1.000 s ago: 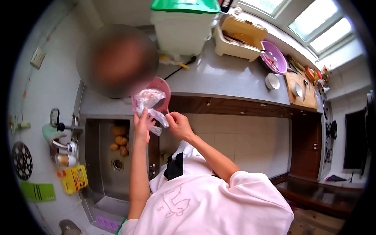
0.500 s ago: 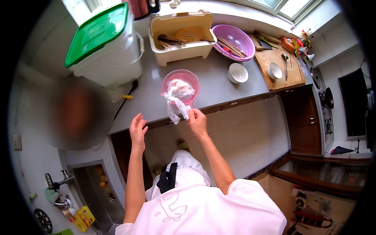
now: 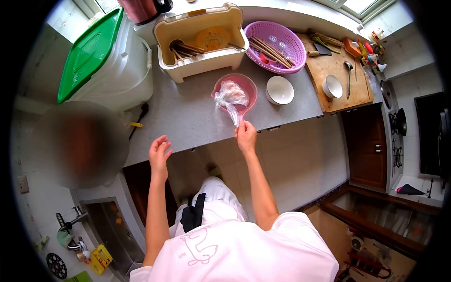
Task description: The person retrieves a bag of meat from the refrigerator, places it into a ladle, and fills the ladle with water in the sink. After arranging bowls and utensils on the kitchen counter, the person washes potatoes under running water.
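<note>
While a cream box (image 3: 199,44) stands behind, a white bowl (image 3: 280,90) flanks the pink ladle (image 3: 251,89).

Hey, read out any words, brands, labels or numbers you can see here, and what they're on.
No text is clearly legible.
Pale T-shirt: tiny lettering beside the drawing, too small to read.
Yellow package: print too blurred.
Bottles beside the cutting board: any labels too small.

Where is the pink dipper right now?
In the head view, the pink dipper is over the counter, held by the right hand, just left of the nearer white bowl.
</note>
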The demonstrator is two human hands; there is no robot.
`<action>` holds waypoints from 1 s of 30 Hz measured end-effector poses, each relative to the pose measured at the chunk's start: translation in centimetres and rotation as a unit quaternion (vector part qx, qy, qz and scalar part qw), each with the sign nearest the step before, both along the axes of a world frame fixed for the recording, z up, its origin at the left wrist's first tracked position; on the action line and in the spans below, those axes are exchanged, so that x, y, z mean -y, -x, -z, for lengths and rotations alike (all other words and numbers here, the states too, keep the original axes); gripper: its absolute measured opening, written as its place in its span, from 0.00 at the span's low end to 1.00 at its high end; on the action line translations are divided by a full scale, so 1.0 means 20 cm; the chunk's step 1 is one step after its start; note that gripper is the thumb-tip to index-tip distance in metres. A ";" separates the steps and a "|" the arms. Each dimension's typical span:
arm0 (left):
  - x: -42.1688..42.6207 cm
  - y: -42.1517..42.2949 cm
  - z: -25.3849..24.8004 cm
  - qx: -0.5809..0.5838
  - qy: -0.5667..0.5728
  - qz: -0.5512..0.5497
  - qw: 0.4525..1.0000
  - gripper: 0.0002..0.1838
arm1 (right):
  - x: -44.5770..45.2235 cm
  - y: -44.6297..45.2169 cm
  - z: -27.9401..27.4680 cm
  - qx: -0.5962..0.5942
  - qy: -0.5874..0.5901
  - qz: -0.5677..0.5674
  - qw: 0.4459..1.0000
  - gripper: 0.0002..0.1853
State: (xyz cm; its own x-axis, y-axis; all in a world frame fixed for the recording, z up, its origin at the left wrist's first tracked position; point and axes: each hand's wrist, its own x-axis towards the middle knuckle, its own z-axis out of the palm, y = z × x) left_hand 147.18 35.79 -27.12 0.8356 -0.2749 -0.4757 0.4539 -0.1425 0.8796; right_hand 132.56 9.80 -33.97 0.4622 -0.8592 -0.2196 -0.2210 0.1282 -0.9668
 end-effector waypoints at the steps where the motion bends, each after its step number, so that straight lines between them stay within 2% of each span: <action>1: 0.00 -0.01 0.00 -0.001 0.002 -0.001 1.000 0.17 | 0.00 0.00 0.02 0.003 0.000 -0.002 1.000 0.18; 9: -0.07 0.00 0.02 -0.007 0.037 -0.010 0.999 0.15 | 0.00 0.05 0.06 -0.065 0.008 -0.034 0.997 0.20; 13: -0.15 0.02 0.03 -0.012 0.048 -0.014 0.999 0.15 | 0.00 0.05 0.02 -0.168 0.129 -0.051 0.976 0.19; 16: -0.26 0.02 0.03 -0.012 0.068 -0.010 0.998 0.15 | -0.06 0.07 -0.02 -0.172 0.175 -0.031 0.969 0.21; 21: -0.47 -0.01 0.00 0.007 0.037 -0.010 0.999 0.11 | -0.22 0.18 -0.08 -0.163 0.173 0.023 0.971 0.23; 22: -0.50 -0.03 0.00 0.009 0.023 -0.007 1.000 0.10 | -0.26 0.22 -0.09 -0.172 0.219 0.045 0.959 0.22; 24: -0.53 -0.05 0.04 0.063 0.022 -0.033 0.997 0.12 | -0.33 0.31 -0.10 -0.193 0.310 0.092 0.926 0.21; 27: -0.56 -0.14 0.10 0.160 0.003 -0.031 0.987 0.17 | -0.39 0.46 -0.17 -0.173 0.263 0.117 0.942 0.18; 30: -0.50 -0.21 0.18 0.248 -0.074 0.025 0.966 0.16 | -0.41 0.62 -0.23 -0.159 0.252 0.125 0.946 0.16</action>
State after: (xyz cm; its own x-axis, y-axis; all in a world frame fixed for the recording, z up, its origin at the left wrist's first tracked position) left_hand 151.47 45.75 -30.66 0.9584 -0.2799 -0.0564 -0.0295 -0.2933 0.9556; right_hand 120.24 18.05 -29.34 0.2105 -0.9656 0.1524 -0.5355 -0.2443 -0.8084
